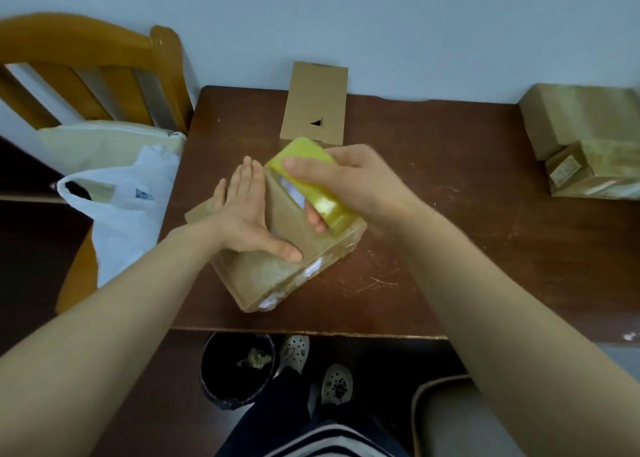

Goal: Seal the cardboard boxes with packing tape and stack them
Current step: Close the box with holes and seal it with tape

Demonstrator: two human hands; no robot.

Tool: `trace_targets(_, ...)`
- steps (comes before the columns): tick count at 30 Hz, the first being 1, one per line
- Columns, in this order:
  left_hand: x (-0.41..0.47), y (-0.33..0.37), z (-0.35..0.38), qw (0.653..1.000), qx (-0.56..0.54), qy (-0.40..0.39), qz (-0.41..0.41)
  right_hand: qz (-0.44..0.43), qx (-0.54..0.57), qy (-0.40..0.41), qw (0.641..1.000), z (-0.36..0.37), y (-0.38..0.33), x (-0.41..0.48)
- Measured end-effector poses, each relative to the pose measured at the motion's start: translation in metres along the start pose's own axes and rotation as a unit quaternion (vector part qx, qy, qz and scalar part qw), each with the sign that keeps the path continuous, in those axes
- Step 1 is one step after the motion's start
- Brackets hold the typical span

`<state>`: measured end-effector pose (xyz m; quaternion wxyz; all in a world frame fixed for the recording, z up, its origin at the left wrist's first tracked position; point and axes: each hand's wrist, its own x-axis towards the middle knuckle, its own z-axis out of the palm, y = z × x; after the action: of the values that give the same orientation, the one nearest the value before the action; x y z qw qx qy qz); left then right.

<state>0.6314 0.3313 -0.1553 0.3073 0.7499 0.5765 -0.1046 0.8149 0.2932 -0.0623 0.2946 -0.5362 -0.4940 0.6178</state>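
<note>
Near the desk [450,249] edge lies our box [273,273]. Our left hand [242,214] presses flat on it, fingers [247,176] straight, likely to steady it. Our right hand [349,186], fingers curled around the tape [311,183], tilts the roll over the top. Beyond stands another box [317,103], and sealed ones [585,138] sit stacked far right.

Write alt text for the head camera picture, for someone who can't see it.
A person's left hand presses flat on a cardboard box on a brown table while the right hand grips a yellow tape roll over it. Two taped boxes sit together at the far right.
</note>
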Motion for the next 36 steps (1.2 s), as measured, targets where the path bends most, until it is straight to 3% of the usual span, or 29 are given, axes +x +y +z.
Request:
trace_targets(3,0.002,0.0,-0.002,1.0,0.003,-0.015,-0.017,0.021,-0.029,0.002,0.999,-0.018,0.004,-0.035)
trace_targets(7,0.005,0.0,-0.003,0.999,0.01,-0.033,-0.017,0.129,-0.014,0.024,0.991,-0.026,0.052,-0.073)
trace_targets(13,0.006,0.003,-0.004,0.999,0.024,-0.044,-0.017,0.235,-0.002,0.067,0.97,-0.013,0.129,-0.057)
trace_targets(20,0.004,0.013,-0.013,0.997,0.022,-0.056,-0.052,0.255,-0.058,0.062,0.963,-0.005,0.148,-0.011)
trace_targets(24,0.037,0.044,-0.01,0.988,-0.024,0.135,-0.071,0.244,-0.059,0.055,0.966,-0.002,0.146,0.005)
trace_targets(26,0.05,0.058,0.006,0.98,0.03,0.188,-0.063,0.249,-0.058,0.053,0.965,0.0,0.147,0.01)
trace_targets(28,0.058,0.06,0.021,0.97,0.086,0.216,-0.067,0.252,-0.048,0.054,0.965,0.0,0.148,0.012)
trace_targets(32,0.056,0.059,0.027,0.971,0.08,0.212,-0.074,0.25,-0.031,0.059,0.966,0.0,0.15,0.013)
trace_targets(36,0.035,0.08,0.057,0.966,0.107,0.233,-0.004,0.248,-0.007,0.067,0.966,0.001,0.149,0.017)
